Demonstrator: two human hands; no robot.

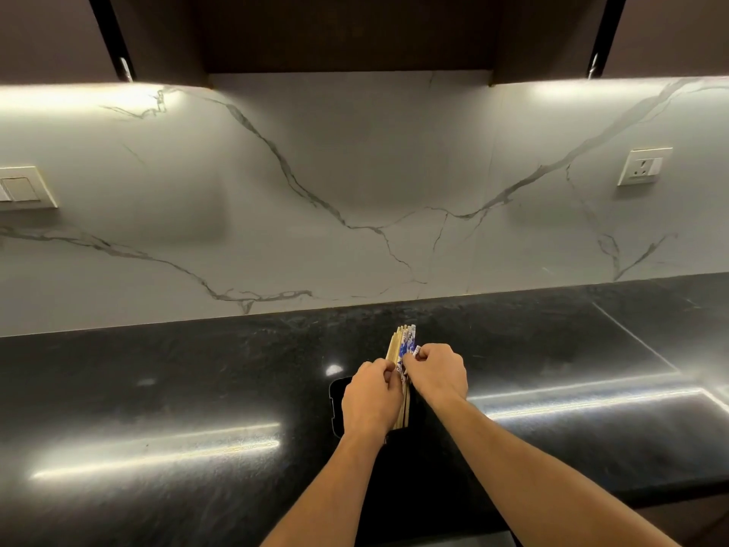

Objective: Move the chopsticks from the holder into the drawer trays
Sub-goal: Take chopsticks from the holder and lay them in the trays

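Note:
A bundle of chopsticks (403, 343), pale wood with blue-and-white patterned tops, stands upright in a black holder (336, 404) on the dark countertop. My left hand (371, 396) grips the bundle from the left with curled fingers. From the right, my right hand (436, 373) pinches the patterned ends. The lower parts of the chopsticks and most of the holder are hidden behind my hands and forearms. No drawer or tray is in view.
The glossy black countertop (177, 388) runs left and right, backed by a white marble wall (355, 191). A switch plate (23, 187) sits at the left and a socket (645, 165) at the right. Dark cabinets (355, 29) hang overhead.

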